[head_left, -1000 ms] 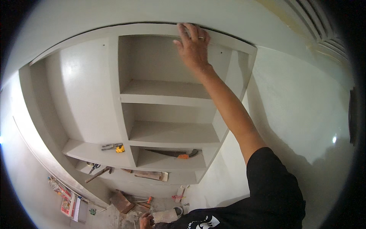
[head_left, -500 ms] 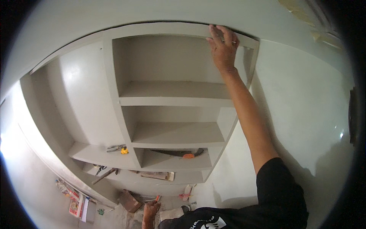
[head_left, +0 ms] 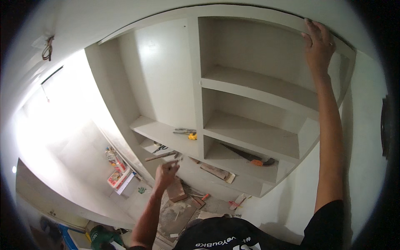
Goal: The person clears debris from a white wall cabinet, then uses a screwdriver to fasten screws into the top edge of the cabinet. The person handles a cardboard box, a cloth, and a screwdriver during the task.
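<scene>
My right hand [head_left: 320, 48] reaches up to the top rail of a pale grey shelf unit [head_left: 260, 91]. Its fingertips rest at the rail's upper edge by the dark gap under the ceiling, thumb held apart. Lower, my left hand [head_left: 166, 175] is raised in front of the bottom shelves with its fingers curled and pinched; a small whitish blur shows at the fingertips, too unclear to name. Just beyond it lies a hammer [head_left: 159, 156] with a wooden handle. Pliers [head_left: 182, 131] and a small yellow tool [head_left: 192, 136] lie on the shelf above.
A handsaw [head_left: 250, 157] with an orange grip lies in a lower compartment. Below is a wood offcut [head_left: 216, 172]. On the littered floor are a brown block [head_left: 176, 190] and an orange-handled tool [head_left: 204, 197]. Wires [head_left: 48, 48] hang from the ceiling at left.
My view has swung left, so the shelves sit further right. My left hand has risen from low over the floor to the bottom shelves. My right hand stays at the top rail.
</scene>
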Motion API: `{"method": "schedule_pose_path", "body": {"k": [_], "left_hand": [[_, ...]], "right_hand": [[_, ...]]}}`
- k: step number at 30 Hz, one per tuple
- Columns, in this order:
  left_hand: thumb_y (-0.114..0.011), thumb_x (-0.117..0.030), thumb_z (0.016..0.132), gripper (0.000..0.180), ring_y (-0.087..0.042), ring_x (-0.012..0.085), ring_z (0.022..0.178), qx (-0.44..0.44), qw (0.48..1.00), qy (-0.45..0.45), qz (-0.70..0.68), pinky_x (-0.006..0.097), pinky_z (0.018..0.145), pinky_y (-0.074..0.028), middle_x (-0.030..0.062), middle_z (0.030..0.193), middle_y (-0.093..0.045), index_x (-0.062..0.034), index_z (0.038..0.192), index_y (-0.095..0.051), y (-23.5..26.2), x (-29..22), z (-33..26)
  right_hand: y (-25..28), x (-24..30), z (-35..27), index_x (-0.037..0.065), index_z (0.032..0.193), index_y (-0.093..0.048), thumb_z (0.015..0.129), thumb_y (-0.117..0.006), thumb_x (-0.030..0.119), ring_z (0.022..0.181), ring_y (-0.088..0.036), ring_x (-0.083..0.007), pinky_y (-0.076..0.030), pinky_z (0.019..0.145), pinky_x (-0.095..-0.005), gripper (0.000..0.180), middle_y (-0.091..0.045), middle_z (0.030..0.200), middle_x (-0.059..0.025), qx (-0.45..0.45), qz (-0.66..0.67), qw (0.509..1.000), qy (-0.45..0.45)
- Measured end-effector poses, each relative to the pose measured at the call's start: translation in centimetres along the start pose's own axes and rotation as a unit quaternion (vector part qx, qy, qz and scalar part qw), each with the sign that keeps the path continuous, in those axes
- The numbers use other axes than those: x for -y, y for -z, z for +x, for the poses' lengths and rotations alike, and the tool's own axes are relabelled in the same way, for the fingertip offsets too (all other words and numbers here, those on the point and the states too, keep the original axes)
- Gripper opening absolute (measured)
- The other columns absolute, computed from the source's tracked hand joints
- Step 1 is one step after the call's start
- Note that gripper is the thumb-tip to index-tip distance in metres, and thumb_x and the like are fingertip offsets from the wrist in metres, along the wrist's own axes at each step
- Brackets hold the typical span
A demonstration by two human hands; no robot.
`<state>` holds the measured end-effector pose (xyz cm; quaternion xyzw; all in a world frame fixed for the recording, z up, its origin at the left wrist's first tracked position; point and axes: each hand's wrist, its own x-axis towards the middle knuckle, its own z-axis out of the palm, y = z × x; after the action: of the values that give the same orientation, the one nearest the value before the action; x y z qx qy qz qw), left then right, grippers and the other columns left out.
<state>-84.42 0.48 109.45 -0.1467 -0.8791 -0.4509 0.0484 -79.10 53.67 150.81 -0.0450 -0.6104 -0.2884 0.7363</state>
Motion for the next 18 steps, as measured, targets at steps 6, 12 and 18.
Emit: {"method": "schedule_pose_path", "body": {"k": [6, 12, 18], "left_hand": [[-0.071, -0.024, 0.092, 0.034, -0.054, 0.01, 0.06, -0.046, 0.998, -0.038, 0.011, 0.031, 0.058, -0.046, 0.0066, 0.066, -0.064, -0.0067, 0.121, -0.073, 8.8, -11.3, 5.7], [-0.072, -0.023, 0.091, 0.035, -0.055, 0.0098, 0.066, -0.097, 0.985, -0.14, 0.0, 0.031, 0.065, -0.048, 0.0061, 0.071, -0.066, -0.0058, 0.122, -0.072, 12.1, -17.8, 8.3], [-0.072, -0.027, 0.093, 0.035, -0.053, 0.0105, 0.063, -0.11, 0.968, -0.22, 0.044, 0.032, 0.063, -0.047, 0.0059, 0.069, -0.064, -0.0069, 0.122, -0.072, 12.4, -24.1, 9.5]], "right_hand": [[1.2, -0.7, 0.7, 0.031, 0.136, -0.063, 0.093, -0.072, 0.027, 0.116, -0.061, -0.0215, -0.046, 0.097, -0.0449, 0.044, -0.063, 0.125, 0.0033, -0.035, 0.021, 0.999, 0.008], [0.6, -1.1, 0.1, 0.023, 0.12, -0.072, 0.083, -0.079, 0.025, 0.106, -0.064, -0.0212, -0.048, 0.088, -0.0468, 0.037, -0.067, 0.111, 0.0003, -0.074, 0.11, 0.991, -0.011], [2.5, -0.8, 1.4, 0.023, 0.108, -0.073, 0.08, -0.082, 0.023, 0.095, -0.066, -0.0224, -0.05, 0.083, -0.0386, 0.03, -0.066, 0.105, 0.002, -0.015, 0.083, 0.995, -0.061]]}}
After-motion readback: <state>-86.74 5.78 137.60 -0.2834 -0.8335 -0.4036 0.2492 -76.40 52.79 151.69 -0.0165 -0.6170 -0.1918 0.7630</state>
